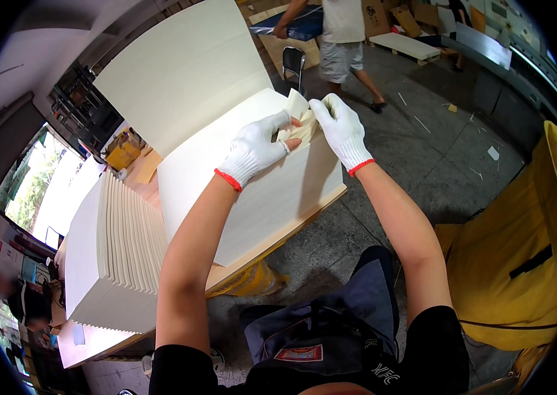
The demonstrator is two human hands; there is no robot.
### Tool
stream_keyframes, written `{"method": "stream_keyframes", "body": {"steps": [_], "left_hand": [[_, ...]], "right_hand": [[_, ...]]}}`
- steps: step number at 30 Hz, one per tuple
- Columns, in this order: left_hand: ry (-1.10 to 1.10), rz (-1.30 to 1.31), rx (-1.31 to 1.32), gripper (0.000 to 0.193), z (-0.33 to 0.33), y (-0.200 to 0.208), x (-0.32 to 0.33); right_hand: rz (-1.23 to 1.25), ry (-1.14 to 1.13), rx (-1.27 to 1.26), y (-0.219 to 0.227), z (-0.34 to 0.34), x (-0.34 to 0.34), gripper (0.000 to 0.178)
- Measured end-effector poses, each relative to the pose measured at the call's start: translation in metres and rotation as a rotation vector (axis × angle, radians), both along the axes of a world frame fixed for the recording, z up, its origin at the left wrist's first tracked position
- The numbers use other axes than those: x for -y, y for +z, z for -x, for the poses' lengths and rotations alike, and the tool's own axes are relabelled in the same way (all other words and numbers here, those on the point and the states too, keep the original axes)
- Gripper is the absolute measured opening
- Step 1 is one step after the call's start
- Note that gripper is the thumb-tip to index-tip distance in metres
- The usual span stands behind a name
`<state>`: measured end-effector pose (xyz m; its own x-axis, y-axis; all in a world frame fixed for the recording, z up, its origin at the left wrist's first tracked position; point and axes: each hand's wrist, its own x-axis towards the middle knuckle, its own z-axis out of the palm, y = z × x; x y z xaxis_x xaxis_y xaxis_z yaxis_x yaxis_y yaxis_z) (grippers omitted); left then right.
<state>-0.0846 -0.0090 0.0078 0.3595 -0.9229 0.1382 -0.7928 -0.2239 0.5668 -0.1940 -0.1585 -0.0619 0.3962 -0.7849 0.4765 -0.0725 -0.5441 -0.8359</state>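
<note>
A tall stack of large cream paper sheets point(272, 201) lies on the table in front of me. At its right corner several sheets point(300, 131) are lifted, bent and fanned apart. My left hand point(260, 145), in a white glove with bare thumb and fingertip showing, grips these bent sheets from the left. My right hand point(341, 125), also in a white glove with red cuff, has its fingers curled at the sheets' right edge and pinches them there. The exact hold of the right fingertips is partly hidden.
Another stack of paper point(127, 243), in offset layers, stands to the left. Behind rises a large upright pale sheet stack point(186, 66). A person in grey shorts point(343, 59) walks past a black chair point(293, 66). A yellow cloth-covered thing point(515, 263) stands at right; paper scraps point(493, 153) litter the floor.
</note>
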Motion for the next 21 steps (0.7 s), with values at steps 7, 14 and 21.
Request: {"method": "stream_keyframes", "body": {"steps": [7,14,21], "left_hand": [[-0.064,0.122,0.124,0.031,-0.018,-0.014,0.001],[-0.025,0.039,0.125,0.026,-0.003,-0.007,0.001],[-0.023,0.023,0.136,0.033,-0.001,-0.004,-0.002]], "right_hand": [[-0.010,0.002,-0.004,0.004,0.000,-0.004,0.047],[-0.026,-0.014,0.014,0.001,0.000,-0.003,0.045],[-0.001,-0.005,0.051,-0.002,-0.001,-0.001,0.046]]}}
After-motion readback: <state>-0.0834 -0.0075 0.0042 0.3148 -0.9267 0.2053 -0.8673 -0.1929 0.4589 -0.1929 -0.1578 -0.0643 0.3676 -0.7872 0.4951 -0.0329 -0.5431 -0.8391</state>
